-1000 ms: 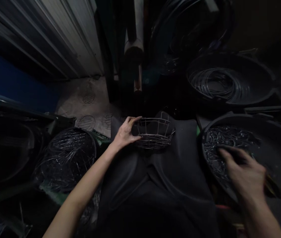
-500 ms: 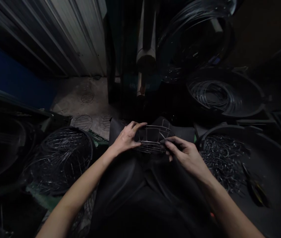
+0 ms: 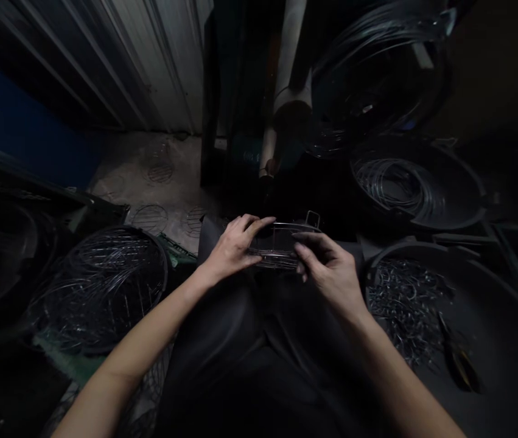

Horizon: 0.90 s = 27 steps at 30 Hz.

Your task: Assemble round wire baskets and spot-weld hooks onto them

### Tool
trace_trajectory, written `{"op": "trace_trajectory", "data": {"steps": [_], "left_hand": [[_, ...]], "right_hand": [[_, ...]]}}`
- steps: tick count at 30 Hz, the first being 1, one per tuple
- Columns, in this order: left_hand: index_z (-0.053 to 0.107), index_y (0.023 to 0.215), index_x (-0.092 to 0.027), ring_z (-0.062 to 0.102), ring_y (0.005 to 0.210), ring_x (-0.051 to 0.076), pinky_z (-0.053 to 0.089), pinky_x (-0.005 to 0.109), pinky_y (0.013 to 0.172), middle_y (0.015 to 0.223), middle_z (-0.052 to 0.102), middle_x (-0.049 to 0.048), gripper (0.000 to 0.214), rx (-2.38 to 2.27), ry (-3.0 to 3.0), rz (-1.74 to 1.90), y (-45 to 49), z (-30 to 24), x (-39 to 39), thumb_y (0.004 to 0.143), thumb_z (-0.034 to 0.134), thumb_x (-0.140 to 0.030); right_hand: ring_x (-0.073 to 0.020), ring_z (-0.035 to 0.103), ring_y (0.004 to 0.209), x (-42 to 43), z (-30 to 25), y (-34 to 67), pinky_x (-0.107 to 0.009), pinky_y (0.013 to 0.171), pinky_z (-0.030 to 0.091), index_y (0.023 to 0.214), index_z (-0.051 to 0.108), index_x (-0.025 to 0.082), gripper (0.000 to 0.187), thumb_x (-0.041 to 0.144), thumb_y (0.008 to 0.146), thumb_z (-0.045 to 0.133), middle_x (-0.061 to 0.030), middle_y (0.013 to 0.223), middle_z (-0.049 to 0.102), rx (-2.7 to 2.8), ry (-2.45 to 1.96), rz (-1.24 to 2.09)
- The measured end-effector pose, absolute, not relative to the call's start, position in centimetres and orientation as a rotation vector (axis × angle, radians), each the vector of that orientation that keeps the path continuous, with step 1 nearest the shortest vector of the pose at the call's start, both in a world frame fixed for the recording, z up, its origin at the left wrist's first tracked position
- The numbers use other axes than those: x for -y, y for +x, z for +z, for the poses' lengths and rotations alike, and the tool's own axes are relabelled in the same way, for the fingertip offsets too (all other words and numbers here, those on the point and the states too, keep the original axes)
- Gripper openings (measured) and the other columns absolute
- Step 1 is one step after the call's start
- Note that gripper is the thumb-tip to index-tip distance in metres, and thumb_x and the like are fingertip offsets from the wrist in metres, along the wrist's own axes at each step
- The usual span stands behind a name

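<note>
A small round wire basket (image 3: 280, 260) with a rectangular wire loop (image 3: 313, 218) at its far right rests at my lap, over dark cloth. My left hand (image 3: 238, 246) grips its left side, thumb near the lower wires and fingers along the upper rim. At the basket's right side, my right hand (image 3: 327, 261) has thumb and forefinger bent together against the wires. Whatever sits between those right fingertips is too dark and small to make out.
To the right, a black tub (image 3: 423, 246) holds many small bent wire pieces (image 3: 405, 298) and pliers (image 3: 459, 356). Coiled wire (image 3: 395, 185) lies in another tub behind. A bucket of wire grids (image 3: 103, 280) stands left. A machine spindle (image 3: 293, 97) hangs ahead.
The basket has tipped, so its rim looks flatter. My right hand has shifted slightly left and up along it. The left hand keeps its grip. The camera view has turned a little.
</note>
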<state>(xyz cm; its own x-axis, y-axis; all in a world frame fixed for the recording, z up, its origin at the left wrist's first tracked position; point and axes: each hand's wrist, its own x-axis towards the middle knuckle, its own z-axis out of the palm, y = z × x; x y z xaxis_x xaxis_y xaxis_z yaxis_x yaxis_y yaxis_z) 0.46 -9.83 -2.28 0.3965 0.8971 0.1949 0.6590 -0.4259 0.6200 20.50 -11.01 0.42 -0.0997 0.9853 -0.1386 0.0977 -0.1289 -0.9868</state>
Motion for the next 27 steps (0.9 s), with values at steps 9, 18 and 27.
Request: {"op": "trace_trajectory", "data": {"steps": [9, 18, 27], "left_hand": [[0.039, 0.135, -0.025, 0.050, 0.110, 0.024, 0.043, 0.040, 0.095, 0.115, 0.049, 0.0065, 0.069, -1.409, 2.205, 0.707, 0.6, -2.6, 9.5, 0.072, 0.064, -0.018], [0.034, 0.137, -0.024, 0.049, 0.111, 0.024, 0.032, 0.050, 0.105, 0.117, 0.048, 0.0075, 0.070, -1.454, 2.276, 0.665, 1.0, -2.6, 9.8, 0.074, 0.064, -0.019], [0.032, 0.138, -0.026, 0.048, 0.114, 0.024, 0.025, 0.053, 0.110, 0.120, 0.047, 0.0066, 0.072, -1.468, 2.352, 0.662, 1.2, -2.6, 10.0, 0.074, 0.063, -0.017]], "right_hand": [[-0.0164, 0.066, 0.069, 12.3, 0.5, 21.8, -0.027, 0.061, 0.056, 0.078, 0.064, 0.017, 0.028, 0.043, 0.071, 0.070, -0.0036, 0.076, 0.067, 1.169, -1.463, 1.437], [-0.0161, 0.067, 0.070, 12.2, 0.1, 20.8, -0.028, 0.068, 0.057, 0.085, 0.067, 0.018, 0.027, 0.043, 0.076, 0.066, -0.0029, 0.081, 0.068, 1.202, -1.463, 1.389], [-0.0149, 0.065, 0.063, 10.3, -0.8, 20.1, -0.026, 0.058, 0.054, 0.082, 0.064, 0.017, 0.030, 0.045, 0.072, 0.069, -0.0023, 0.078, 0.067, 1.200, -1.456, 1.416]]}}
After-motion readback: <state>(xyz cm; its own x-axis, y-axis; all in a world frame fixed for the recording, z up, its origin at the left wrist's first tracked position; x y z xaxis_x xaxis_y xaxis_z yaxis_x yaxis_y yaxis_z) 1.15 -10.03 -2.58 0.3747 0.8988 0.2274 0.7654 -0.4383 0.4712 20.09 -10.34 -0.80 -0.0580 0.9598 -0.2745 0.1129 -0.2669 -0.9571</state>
